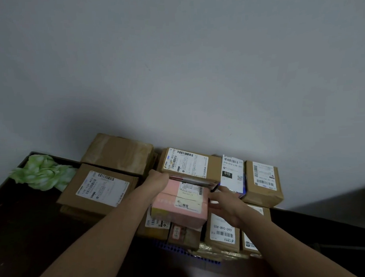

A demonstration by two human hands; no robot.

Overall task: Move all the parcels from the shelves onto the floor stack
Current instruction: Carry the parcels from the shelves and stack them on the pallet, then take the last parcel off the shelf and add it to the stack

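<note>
1. Two grips bracketed one pink cardboard box (pixel 180 209) with white labels on its top. It lay on a pile of brown cardboard parcels (pixel 222 230) pushed against a grey wall (pixel 175 76). We could not tell whether that pile was a shelf load or the floor stack.
2. The pink box sat straight ahead of us. Its longer side seemed to run across from left to right, so each grip met one end.
3. The left grip (pixel 159 179) was at the far left corner, tucked in beside a long brown carton with a white barcode label (pixel 188 165) just behind the box. Its fingers were hidden there, so we could not tell whether they curled round anything.
4. The right grip (pixel 226 207) lay against the right end. Its fingers (pixel 213 201) were straight and apart, touching the pink side and clamped on nothing.
5. We judged both grips about equally near, with the box caught between them. Any lift would have to come up and towards us to clear the long carton.
</note>
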